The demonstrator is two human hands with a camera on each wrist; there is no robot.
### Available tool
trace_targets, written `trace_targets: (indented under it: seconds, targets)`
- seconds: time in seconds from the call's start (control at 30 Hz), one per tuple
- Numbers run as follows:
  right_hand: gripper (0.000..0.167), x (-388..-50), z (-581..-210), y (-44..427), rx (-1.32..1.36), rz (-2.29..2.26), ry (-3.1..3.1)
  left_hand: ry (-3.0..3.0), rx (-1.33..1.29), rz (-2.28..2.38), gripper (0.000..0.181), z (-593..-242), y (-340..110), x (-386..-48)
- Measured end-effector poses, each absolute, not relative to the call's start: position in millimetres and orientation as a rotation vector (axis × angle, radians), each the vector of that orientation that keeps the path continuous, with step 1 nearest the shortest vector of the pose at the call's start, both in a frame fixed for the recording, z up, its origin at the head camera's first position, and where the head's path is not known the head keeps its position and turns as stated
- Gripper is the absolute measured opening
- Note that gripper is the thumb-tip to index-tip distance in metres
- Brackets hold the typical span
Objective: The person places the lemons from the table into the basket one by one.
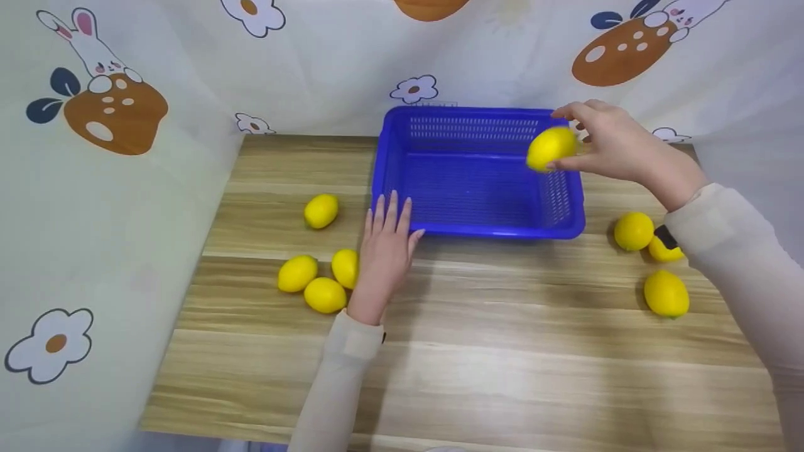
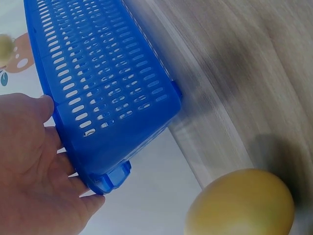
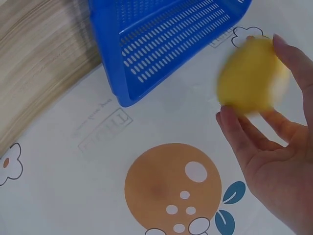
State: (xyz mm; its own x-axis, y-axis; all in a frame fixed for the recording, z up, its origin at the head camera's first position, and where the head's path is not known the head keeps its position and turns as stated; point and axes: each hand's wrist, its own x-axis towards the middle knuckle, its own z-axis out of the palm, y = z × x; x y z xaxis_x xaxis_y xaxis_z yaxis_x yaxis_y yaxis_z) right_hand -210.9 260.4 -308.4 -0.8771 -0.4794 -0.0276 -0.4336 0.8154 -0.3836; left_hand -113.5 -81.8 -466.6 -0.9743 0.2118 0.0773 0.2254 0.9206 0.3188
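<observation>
A yellow lemon is pinched between the thumb and fingers of my right hand, above the right end of a blue plastic basket. In the right wrist view the same lemon looks blurred. My left hand rests with fingers extended on the basket's near left corner. The left wrist view shows the left fingers touching the rim of the slotted basket. No fruit is visible inside the basket. Just left of my left hand lies a lemon, partly covered by it.
Several lemons lie on the wooden table: a lone one and a cluster at the left, others at the right. My right sleeve partly hides one. A patterned sheet stands behind.
</observation>
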Motion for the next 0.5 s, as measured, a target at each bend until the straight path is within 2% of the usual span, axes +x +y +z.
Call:
trace_targets:
  seconds: [0.5]
  targets:
    - [0.072,-206.5,-312.9,265.5,-0.685,-0.544,2.856,-3.050,-0.360,-0.526,0.061,-466.6,-83.7,-114.5]
